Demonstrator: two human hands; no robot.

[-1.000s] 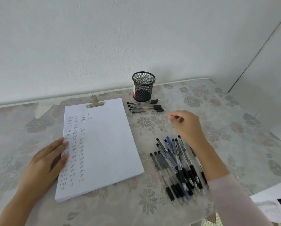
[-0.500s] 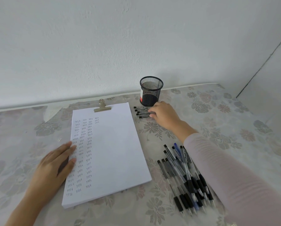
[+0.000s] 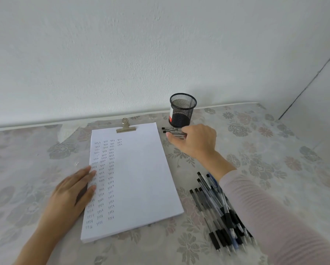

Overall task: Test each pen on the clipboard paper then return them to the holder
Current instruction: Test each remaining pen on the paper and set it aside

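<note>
- Mesh holder [image 3: 182,111]: black wire cylinder, upright near the counter [image 3: 275,150] rear edge, just beside the clipboard paper [image 3: 137,178] top right corner.
- Fingers of right hand [image 3: 196,140]: curled round short pens [image 3: 170,129] lying before the holder.
- Fingers of left hand [image 3: 70,194]: straight, together, pressing the paper's left edge.
- Pen pile [image 3: 213,203]: loose, right of the paper; a strip of floral covering separates them.
</note>
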